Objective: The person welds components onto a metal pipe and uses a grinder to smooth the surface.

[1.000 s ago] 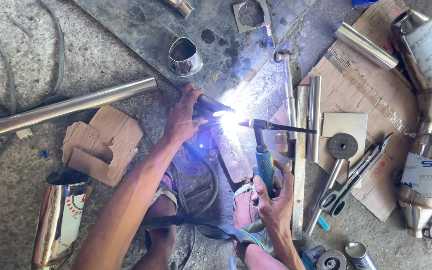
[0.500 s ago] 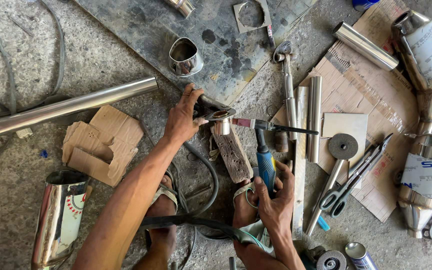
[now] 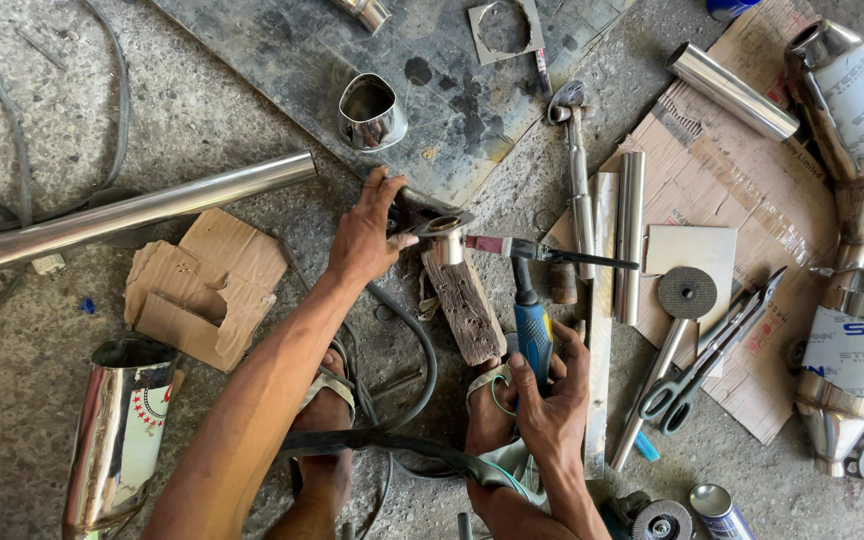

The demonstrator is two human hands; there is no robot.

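My left hand (image 3: 367, 238) grips a short metal pipe piece (image 3: 430, 212) and holds it down on a worn wooden block (image 3: 466, 303) on the floor. In my right hand (image 3: 552, 390) is a welding torch (image 3: 530, 310) with a blue handle; its head lies level, the tip just right of the pipe piece. No arc is lit. My feet in sandals rest below the block, with a black hose running past them.
A long steel pipe (image 3: 132, 212) lies at left over torn cardboard (image 3: 202, 290). A dark metal sheet (image 3: 422, 60) carries a shaped tube end (image 3: 370, 112). At right lie steel tubes (image 3: 630, 235), a grinding disc (image 3: 686, 292), shears (image 3: 707, 350) and chrome mufflers (image 3: 847, 110).
The bright welding arc seen a second ago has gone out. The torch tip has drawn slightly right of the pipe piece; my left hand keeps its hold.
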